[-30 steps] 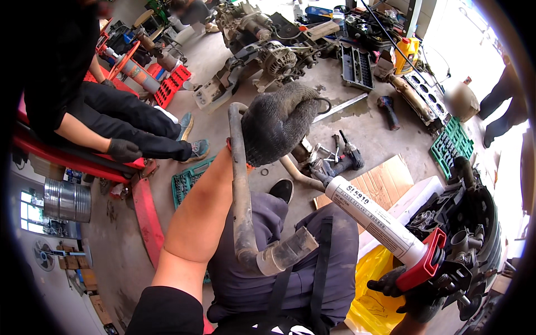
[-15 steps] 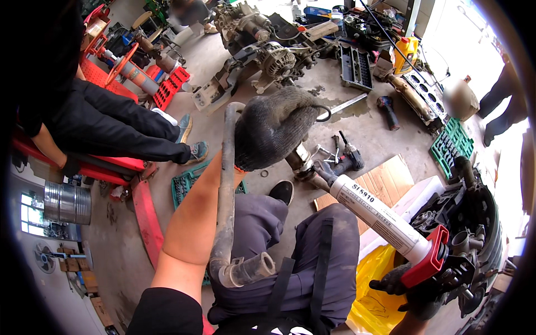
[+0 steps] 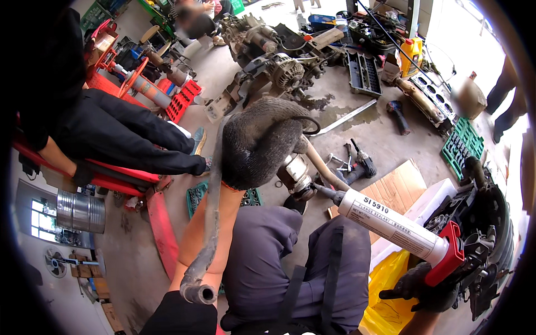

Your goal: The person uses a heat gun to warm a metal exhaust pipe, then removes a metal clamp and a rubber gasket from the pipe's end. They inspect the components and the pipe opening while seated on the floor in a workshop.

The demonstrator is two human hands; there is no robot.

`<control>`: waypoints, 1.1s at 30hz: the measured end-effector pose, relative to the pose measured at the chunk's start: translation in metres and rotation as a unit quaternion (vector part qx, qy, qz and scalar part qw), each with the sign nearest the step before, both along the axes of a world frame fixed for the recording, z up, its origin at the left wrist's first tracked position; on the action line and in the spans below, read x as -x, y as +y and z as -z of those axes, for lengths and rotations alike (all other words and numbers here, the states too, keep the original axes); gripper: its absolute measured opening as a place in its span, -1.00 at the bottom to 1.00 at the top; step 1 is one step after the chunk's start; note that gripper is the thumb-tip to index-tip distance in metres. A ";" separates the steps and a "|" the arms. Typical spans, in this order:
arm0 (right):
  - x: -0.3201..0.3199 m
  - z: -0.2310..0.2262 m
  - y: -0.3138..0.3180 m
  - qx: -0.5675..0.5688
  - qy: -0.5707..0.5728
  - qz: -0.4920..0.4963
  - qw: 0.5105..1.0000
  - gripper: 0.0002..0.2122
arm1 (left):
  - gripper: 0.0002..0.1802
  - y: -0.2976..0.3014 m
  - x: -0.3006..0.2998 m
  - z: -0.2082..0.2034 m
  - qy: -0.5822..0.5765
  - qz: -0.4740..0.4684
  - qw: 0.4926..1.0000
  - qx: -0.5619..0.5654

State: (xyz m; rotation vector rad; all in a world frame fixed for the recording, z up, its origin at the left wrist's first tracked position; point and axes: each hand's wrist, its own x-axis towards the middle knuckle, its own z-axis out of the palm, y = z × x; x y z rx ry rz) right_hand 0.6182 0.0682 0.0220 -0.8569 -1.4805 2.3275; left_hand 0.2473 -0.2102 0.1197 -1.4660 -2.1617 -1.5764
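Observation:
My left hand [image 3: 259,142], in a dark knit glove, is wrapped round a bent grey metal pipe [image 3: 209,240]. The pipe's long arm runs down along my forearm to an open round end. A silvery round fitting [image 3: 295,168] shows below the fingers; whether it joins the pipe is hidden. A thin black ring [image 3: 310,125] sticks out by the hand. My gloved right hand [image 3: 427,287] grips the red frame of a caulking gun [image 3: 451,251], loaded with a white sealant cartridge [image 3: 391,226]. Its dark nozzle tip lies at the fitting; contact is unclear.
A partly stripped engine [image 3: 285,70] stands ahead. Cordless tools [image 3: 363,164], cardboard [image 3: 399,187] and a green socket case [image 3: 463,145] lie on the floor. A yellow bag [image 3: 385,296] and dark engine parts [image 3: 486,234] are at right. A person in black [image 3: 134,123] is at left.
The pipe has turned in my left hand's grip, its open end swinging down and left. The fitting now shows more of its side by the nozzle. The whole view has shifted slightly.

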 end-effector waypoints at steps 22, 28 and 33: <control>0.052 0.020 -0.017 0.189 0.210 -0.088 0.955 -0.58 | -0.78 0.014 0.013 0.016 -0.330 -0.020 0.920 -0.210; 0.059 0.007 -0.056 0.334 0.294 -0.092 0.891 -0.58 | -0.78 0.020 0.023 0.033 -0.201 -0.034 0.967 -0.155; 0.070 0.013 -0.087 0.406 0.300 -0.036 0.863 -0.57 | -0.74 0.021 0.038 0.042 -0.081 -0.083 0.987 -0.107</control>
